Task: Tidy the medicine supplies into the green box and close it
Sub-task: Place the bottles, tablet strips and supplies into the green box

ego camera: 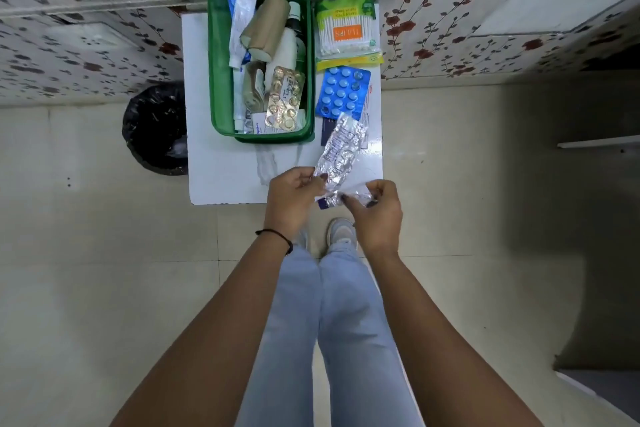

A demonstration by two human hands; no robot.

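Observation:
An open green box point(215, 80) stands on a small white table point(221, 177). Inside it lie a beige bandage roll point(266, 26), tubes, a dark bottle and a gold blister pack point(284, 100). Right of the box on the table rest a packet of cotton buds point(348, 33) and a blue blister pack point(343, 90). Above the table's near edge, my left hand point(294, 198) and my right hand point(374, 211) both pinch the lower end of a long silver foil strip of tablets point(341, 149), which rises toward the blue pack.
A bin lined with a black bag point(156, 128) stands on the floor left of the table. A flower-patterned wall point(86, 55) runs behind the table. My legs and shoes point(341, 230) are just in front of it on the tiled floor.

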